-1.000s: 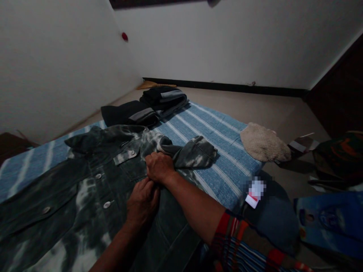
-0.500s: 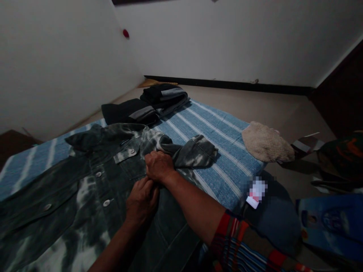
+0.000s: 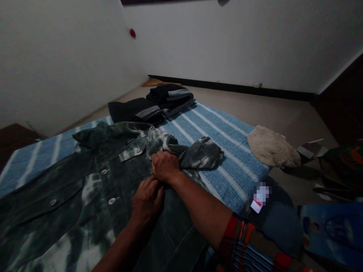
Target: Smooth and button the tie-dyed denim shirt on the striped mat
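Note:
A dark green and white tie-dye denim jacket (image 3: 113, 181) lies spread out, buttoned front up, its collar toward the far side. My left hand (image 3: 147, 200) is closed on the jacket's side, below the chest pocket. Just beyond it, touching it, my right hand (image 3: 166, 167) is closed on the cloth near the sleeve's base; my fingertips are hidden in the fabric. One sleeve (image 3: 202, 154) lies bent out to the right, past my right hand.
The jacket rests on a blue and white striped cover (image 3: 210, 121). Folded black and grey clothes (image 3: 170, 99) lie at its far edge. A beige knitted cloth (image 3: 272, 147) sits at the right corner. Lower right are a dark garment with a white label (image 3: 258, 204) and a blue package (image 3: 331, 230).
The whole view has shifted slightly, so everything appears a little further right. Both hands keep the same hold on the jacket.

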`<state>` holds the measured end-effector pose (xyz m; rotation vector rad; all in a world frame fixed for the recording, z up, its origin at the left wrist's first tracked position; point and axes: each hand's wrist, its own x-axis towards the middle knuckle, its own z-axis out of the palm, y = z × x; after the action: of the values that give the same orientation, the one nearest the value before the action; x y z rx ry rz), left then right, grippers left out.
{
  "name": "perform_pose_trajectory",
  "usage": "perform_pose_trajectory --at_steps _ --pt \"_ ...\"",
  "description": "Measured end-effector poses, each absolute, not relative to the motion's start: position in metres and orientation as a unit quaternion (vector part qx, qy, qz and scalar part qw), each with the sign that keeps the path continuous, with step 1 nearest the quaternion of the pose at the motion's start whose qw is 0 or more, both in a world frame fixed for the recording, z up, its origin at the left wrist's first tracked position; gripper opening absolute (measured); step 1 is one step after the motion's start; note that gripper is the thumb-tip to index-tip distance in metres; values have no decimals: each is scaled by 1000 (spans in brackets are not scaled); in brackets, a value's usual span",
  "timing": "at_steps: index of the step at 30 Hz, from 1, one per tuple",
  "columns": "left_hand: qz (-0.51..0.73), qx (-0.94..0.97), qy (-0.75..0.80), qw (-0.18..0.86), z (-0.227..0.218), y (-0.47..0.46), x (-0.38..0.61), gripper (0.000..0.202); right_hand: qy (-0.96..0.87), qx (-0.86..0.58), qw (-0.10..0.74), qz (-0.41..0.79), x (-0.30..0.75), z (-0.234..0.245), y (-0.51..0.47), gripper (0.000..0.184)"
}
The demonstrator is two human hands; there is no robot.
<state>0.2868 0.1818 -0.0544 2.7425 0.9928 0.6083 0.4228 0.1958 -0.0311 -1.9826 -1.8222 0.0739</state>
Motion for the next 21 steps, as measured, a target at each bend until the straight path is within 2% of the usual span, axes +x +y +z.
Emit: perform_pose_trajectory --at_steps 6,11,15,17,21 --pt "260 892 339 150 -51 182 270 28 -661 -722 204 34 422 -31 193 18" --pt "245 904 348 37 -47 189 241 34 -647 -733 207 36 420 -30 190 16" --pt "167 896 404 -74 -63 193 211 65 -640 -736 221 28 418 -32 189 17" --pt "131 889 430 -85 -76 192 200 75 -636 -737 226 20 417 -35 188 17" --pt "97 885 452 -61 -90 187 192 80 -634 -738 231 1 416 -41 185 16"
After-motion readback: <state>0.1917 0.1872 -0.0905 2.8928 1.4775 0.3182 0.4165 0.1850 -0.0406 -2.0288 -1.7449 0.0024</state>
